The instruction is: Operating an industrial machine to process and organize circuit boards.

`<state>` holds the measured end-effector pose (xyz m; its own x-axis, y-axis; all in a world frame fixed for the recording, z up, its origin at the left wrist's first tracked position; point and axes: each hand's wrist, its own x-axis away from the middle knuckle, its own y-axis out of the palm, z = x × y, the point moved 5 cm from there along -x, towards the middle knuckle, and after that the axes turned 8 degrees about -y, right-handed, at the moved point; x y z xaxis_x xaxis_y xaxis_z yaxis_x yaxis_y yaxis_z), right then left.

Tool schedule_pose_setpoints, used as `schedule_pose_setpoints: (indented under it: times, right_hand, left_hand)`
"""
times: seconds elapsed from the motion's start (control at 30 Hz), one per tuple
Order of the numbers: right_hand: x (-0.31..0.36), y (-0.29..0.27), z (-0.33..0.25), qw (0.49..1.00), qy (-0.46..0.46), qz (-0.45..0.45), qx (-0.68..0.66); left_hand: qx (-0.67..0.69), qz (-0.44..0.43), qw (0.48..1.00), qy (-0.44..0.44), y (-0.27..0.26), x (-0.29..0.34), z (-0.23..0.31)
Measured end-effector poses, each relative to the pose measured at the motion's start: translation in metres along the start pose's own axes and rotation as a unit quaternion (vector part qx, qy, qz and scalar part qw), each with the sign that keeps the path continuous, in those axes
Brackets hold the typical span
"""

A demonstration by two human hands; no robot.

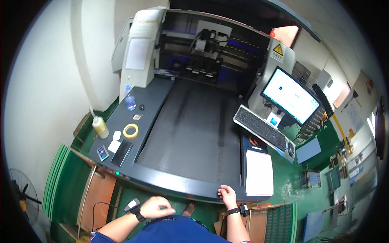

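Flanking the dark machine bed (pixel 188 141), green floor (pixel 285 175)

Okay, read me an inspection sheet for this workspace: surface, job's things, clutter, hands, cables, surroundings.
Surface: flat matte-black machine bed, with darker streaks.
Job's things: white rectangular paper sheets, to the right of the right hand.
Clutter: yellow tape ring, clear plastic bottle and black flat rectangular device, left of the bed.
Hands: left hand loosely open, right hand's fingers bent; nothing seen held.
Cables: thin black cable left of the left hand.
Surroundings: lit rectangular monitor and black-keyed keyboard at right.
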<state>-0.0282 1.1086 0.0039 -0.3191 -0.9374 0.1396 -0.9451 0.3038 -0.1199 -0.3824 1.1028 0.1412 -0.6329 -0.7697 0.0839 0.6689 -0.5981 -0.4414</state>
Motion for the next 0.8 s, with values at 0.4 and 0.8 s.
schedule_pose_setpoints:
  times: [0.4,0.8]
  right_hand:
    - [-0.043,-0.021,-0.016,0.887,-0.213,0.122,0.391]
    - [-0.061,-0.007,-0.022,0.842,-0.222,0.067,0.487]
  left_hand:
    - [-0.391,0.317,0.813,-0.292,-0.093,-0.114,-0.185]
    - [-0.354,0.378,0.821,-0.24,-0.106,-0.12,-0.193]
